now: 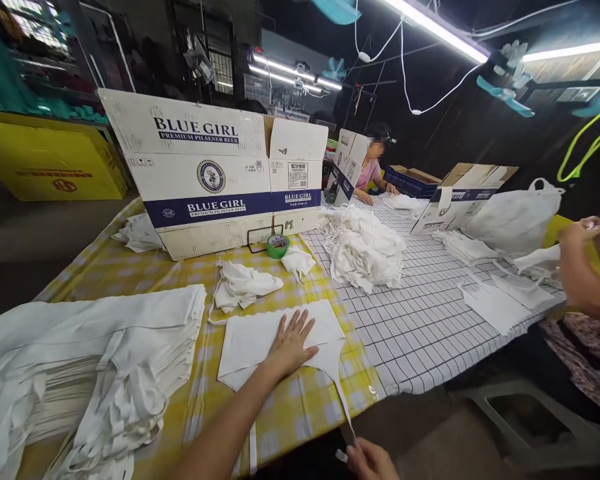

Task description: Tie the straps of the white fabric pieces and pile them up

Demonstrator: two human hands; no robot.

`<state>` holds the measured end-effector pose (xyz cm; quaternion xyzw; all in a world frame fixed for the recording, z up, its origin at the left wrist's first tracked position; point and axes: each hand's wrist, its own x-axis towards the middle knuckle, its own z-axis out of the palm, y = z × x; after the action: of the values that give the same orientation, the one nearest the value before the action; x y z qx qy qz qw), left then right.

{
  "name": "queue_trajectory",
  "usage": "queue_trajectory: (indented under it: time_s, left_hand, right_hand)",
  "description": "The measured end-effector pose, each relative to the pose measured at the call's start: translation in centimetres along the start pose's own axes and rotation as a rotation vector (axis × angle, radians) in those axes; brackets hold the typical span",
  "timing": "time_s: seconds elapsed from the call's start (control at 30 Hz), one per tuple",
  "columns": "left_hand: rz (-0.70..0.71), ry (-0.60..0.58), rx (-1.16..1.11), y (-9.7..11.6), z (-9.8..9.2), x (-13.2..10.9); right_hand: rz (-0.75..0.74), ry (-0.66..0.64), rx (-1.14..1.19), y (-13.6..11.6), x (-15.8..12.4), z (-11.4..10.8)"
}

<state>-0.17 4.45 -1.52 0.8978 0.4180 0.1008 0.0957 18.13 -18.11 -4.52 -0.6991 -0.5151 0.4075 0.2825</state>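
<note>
My left hand (293, 343) lies flat, fingers spread, on a white folded cloth piece (250, 340) spread over the yellow checked tablecloth (300, 407). A thin white strap (341, 393) runs from the cloth's near right corner over the table edge. My right hand (370, 460) is low at the table's near edge, pinched on the end of that strap. A tall stack of folded white cloth pieces (80, 360) sits to the left of my left arm.
A large "Blue Girl" cardboard box (205, 173) stands behind, with green tape (278, 246) and loose white cloth (243, 285) in front. A heap of white cloth (367, 250) lies mid-table. A co-worker's hands (580, 260) work at the right; another person (373, 170) sits at the far end.
</note>
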Motion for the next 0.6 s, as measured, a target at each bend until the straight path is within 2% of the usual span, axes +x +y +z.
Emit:
queue_trajectory:
  time_s: [0.07,0.17,0.3,0.47,0.6]
  left_hand:
    - [-0.003,0.006,0.01,0.0,0.1,0.1]
    - [0.01,0.007,0.013,0.0,0.3,0.1]
    - [0.03,0.013,0.004,0.0,0.1,-0.1]
    - [0.036,0.019,0.005,0.3,-0.1,-0.3]
    - [0.045,0.019,0.01,0.5,-0.3,-0.3]
  right_hand:
    - [-0.054,0.091,-0.144,1.4,-0.8,-2.0]
    - [-0.158,0.188,-0.37,2.0,-2.2,-5.2]
    - [-0.299,0.128,-0.601,0.9,-3.7,-9.2]
    - [-0.37,0.25,-0.779,0.9,-4.4,-14.7]
    - [-0.356,0.258,-0.854,1.7,-4.6,-18.5]
